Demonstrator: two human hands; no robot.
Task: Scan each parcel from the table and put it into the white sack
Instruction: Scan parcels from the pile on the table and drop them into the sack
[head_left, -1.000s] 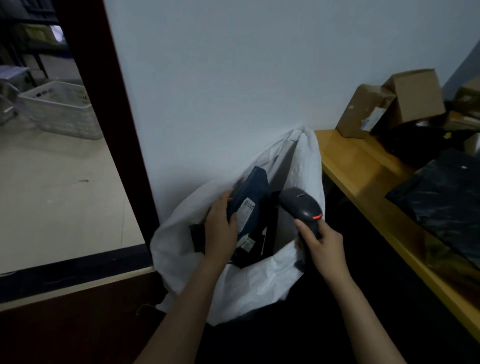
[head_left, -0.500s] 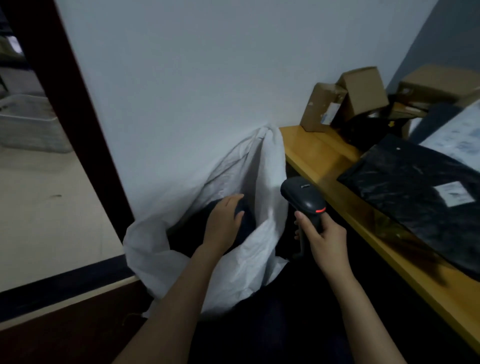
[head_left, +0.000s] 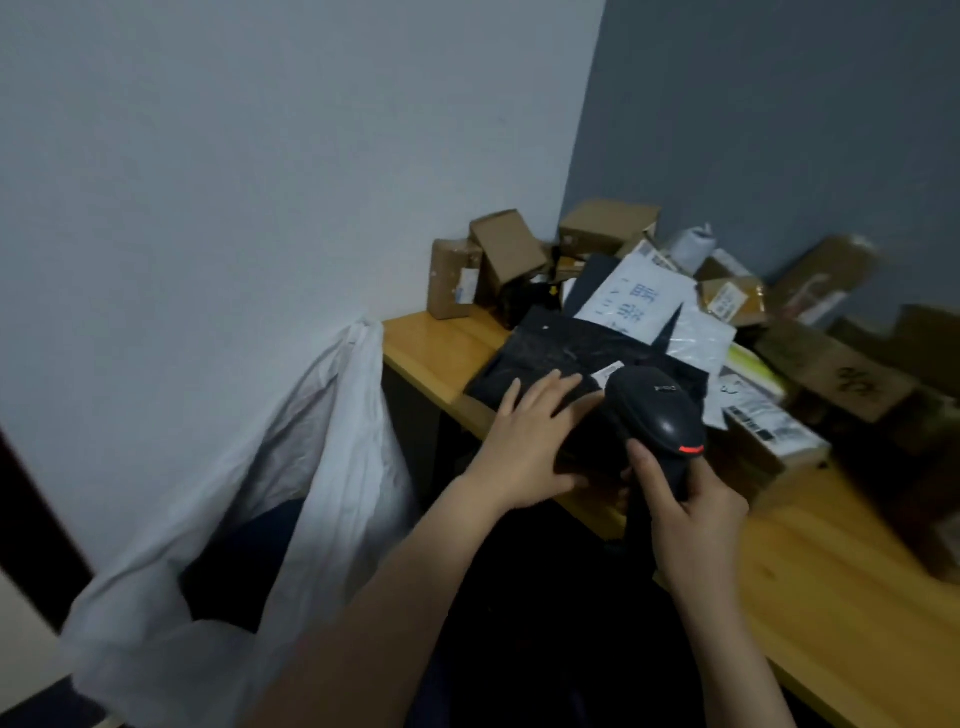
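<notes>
Head | left hand (head_left: 530, 441) pinches parcel (head_left: 545, 353) (thumb seemingly beneath) | right hand (head_left: 696, 525) grips scanner (head_left: 654, 410)

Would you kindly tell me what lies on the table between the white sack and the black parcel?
Nothing: in the head view, only bare table separates the sack from the black parcel.
</notes>
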